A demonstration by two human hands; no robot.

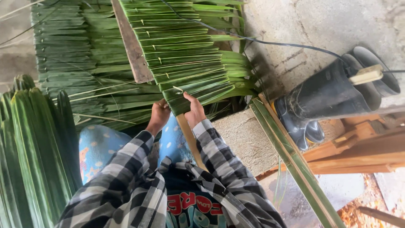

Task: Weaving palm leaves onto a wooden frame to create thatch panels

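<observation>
The panel of folded green palm leaves pinned along a pale wooden slat [192, 63] runs from the centre of the frame up to its top edge, its lowest leaf gripped by both hands of a person in a black-and-white checked shirt. At centre frame, the right hand [195, 110] pinches the edge of that last leaf, thumb on top and fingers curled beneath, beside a thin pale pin [177, 89]. Just left of it, the left hand [158, 116] closes its fingers around the leaf's lower fold; what lies under them cannot be told. The likely risks: a slack fold could spring open if either grip eases, the thin pin could split the leaf, and a black cable [261, 41] trailing across the panel could snag. The leaves look fresh, glossy and stiff, overlapped in tight even rows, each row fixed by small pale pins. Lower right, long green leaf strips [295, 169] lean against a concrete block [240, 135]. At left stands a bundle of loose green fronds [33, 147]. Farther off, upper left, a finished leaf panel [71, 55] lies under a weathered brown plank [131, 44]; at right, black rubber boots [333, 93] rest by timber offcuts [358, 147].
</observation>
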